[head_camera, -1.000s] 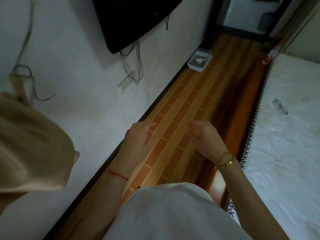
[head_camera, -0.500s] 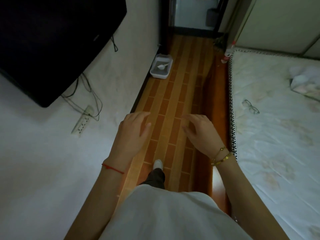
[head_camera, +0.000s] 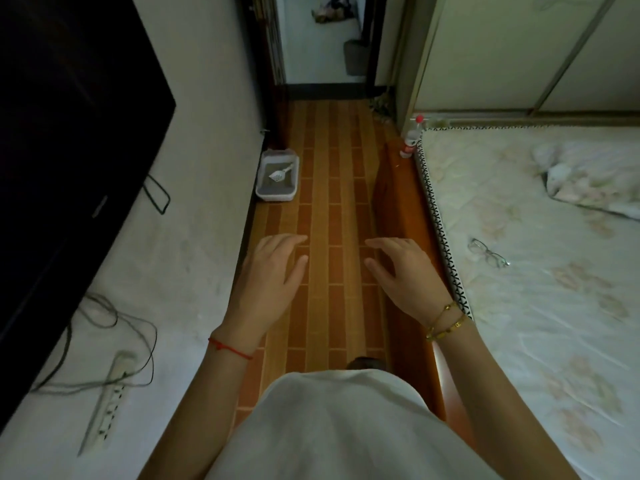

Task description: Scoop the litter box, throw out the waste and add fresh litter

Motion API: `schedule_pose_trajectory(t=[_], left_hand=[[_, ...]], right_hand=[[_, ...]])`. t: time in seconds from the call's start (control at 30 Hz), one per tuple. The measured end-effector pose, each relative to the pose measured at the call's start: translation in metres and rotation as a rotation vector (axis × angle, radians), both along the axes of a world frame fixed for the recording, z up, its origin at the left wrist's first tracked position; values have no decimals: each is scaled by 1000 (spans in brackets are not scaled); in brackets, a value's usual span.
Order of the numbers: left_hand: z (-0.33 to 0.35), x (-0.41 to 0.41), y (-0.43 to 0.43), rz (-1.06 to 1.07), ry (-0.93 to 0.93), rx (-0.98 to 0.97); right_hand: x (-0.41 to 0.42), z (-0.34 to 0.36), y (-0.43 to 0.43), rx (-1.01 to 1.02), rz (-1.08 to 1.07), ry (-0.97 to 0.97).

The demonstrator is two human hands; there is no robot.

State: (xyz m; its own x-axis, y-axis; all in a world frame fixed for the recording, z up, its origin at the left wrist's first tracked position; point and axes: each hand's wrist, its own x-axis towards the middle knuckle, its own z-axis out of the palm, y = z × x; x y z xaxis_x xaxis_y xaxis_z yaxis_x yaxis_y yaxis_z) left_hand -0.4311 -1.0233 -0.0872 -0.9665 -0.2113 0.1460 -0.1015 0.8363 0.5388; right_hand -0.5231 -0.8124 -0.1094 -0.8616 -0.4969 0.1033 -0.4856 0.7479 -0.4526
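Well ahead, litter box (head_camera: 275, 196) lay against wall (head_camera: 214, 188), long axis running away; scoop (head_camera: 280, 173) inside. Nearer side: left hand (head_camera: 273, 271). It and right hand (head_camera: 405, 273) empty, fingers (head_camera: 294, 239) relaxed, half-open.

TV (head_camera: 69, 150) cut off by left & top edges; bed (head_camera: 554, 306) runs off the right edge. Litter box (head_camera: 277, 197) w/ scoop (head_camera: 280, 173) is far off, too small to tell what's in it. Foot (head_camera: 365, 362) mostly hidden behind shirt (head_camera: 339, 427) (only a dark tip shows). Bottle (head_camera: 411, 138) label unreadable; stuff past the doorway (head_camera: 322, 46) blurred
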Motion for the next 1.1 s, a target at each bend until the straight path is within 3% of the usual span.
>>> schedule_pose_trajectory(t=[0.33,0.73,1.1], left_hand=[[-19,-166,-32,-83,-60,23],[-4,-409,-38,-41,3,82],[-24,-566,-75,10,-23,114]], right_hand=[[-150,-24,-20,3,-94,-46],[-406,-3,-25,-21,-51,-10],[-571,-21,-52,-29,-43,-95]])
